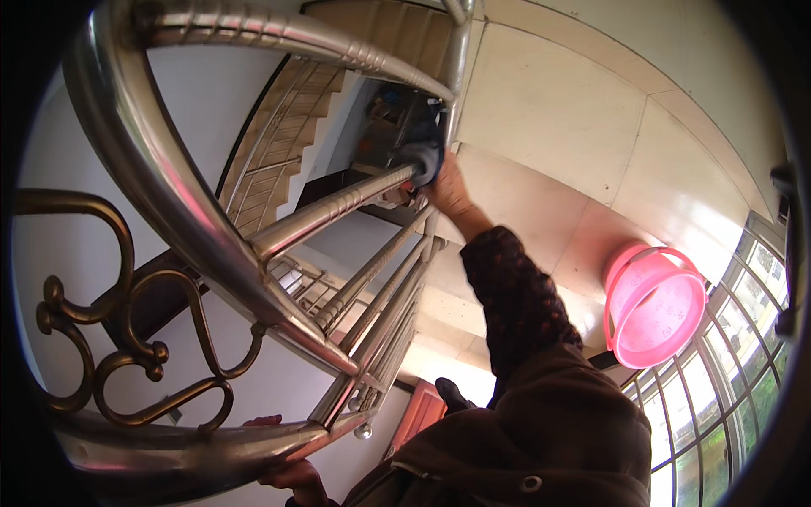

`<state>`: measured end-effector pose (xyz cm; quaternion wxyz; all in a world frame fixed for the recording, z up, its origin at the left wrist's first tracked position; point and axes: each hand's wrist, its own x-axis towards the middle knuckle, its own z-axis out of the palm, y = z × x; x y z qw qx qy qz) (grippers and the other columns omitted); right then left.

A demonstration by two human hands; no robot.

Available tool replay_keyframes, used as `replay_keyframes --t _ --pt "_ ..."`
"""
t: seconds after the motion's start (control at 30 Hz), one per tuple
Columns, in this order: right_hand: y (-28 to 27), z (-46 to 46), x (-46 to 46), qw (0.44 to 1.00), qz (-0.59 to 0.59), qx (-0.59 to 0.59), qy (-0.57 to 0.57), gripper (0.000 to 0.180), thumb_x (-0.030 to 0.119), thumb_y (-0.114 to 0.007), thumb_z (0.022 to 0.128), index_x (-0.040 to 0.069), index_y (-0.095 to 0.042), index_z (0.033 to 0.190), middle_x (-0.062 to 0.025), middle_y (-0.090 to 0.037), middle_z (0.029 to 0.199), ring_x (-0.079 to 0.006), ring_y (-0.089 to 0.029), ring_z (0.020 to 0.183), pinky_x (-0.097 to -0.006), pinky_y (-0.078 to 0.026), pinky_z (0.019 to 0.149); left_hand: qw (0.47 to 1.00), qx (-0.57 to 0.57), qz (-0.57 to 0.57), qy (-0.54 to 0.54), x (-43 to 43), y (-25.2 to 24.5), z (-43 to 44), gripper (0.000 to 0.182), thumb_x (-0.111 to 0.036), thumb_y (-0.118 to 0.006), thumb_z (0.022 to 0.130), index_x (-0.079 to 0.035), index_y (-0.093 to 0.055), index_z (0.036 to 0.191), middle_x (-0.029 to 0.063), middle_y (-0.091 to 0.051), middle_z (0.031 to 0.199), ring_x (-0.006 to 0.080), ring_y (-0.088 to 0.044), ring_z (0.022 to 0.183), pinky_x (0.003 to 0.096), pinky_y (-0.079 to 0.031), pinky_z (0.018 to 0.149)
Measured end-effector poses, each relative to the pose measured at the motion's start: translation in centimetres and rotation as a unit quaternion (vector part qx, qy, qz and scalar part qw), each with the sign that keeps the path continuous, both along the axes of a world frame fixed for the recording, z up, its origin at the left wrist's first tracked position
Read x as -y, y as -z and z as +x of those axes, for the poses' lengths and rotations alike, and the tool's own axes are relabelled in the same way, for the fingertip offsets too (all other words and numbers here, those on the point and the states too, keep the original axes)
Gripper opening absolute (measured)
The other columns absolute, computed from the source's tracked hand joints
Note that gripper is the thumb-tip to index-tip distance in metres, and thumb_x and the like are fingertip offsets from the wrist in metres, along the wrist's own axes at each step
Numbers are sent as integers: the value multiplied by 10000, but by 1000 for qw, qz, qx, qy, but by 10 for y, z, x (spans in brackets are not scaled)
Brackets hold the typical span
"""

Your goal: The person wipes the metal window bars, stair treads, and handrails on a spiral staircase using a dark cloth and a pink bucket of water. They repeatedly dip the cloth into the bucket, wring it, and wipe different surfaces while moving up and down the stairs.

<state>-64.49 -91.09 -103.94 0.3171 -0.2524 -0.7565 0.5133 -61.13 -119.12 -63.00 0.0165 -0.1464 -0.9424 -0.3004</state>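
Note:
My left hand [293, 475] is wrapped around the thick stainless-steel handrail [190, 447] at the bottom of the view, with fingertips showing on its far side. My right arm reaches forward along the railing. In my right hand [455, 193] is a dark grey-blue cloth [429, 161], pressed around the far end of a ringed metal baluster [336, 209]. The cloth is slightly blurred, and most of my right fingers are hidden behind it. Brass-coloured scrollwork [180, 275] fills the railing panel at left, nearer my left hand.
A pink plastic bucket [659, 323] with a raised handle stands on the tiled floor [551, 108] at right. Barred windows [709, 374] are beyond it. Through the railing, a lower staircase [288, 139] and dark, unclear items show below. My shoe [451, 394] is near a reddish door [418, 412].

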Motion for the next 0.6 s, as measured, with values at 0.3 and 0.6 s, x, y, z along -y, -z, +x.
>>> replay_keyframes --t 0.3,0.6 --pt "-147 5 4 992 -43 -115 -27 529 47 -700 743 52 -577 1258 -190 -593 1162 -393 -561 1083 -425 -444 955 993 26 116 11 47 14 -9 906 -695 -126 939 60 -553 1202 194 -615 1043 324 -593 978 451 -494 869" --pt "-244 77 47 949 -223 -187 -117 513 84 -693 803 9 -547 1290 -191 -545 1317 -354 -515 1235 -470 -359 1087 996 15 88 -25 64 16 -16 985 -775 -163 912 87 -548 1194 227 -600 1108 336 -573 1049 470 -466 929"
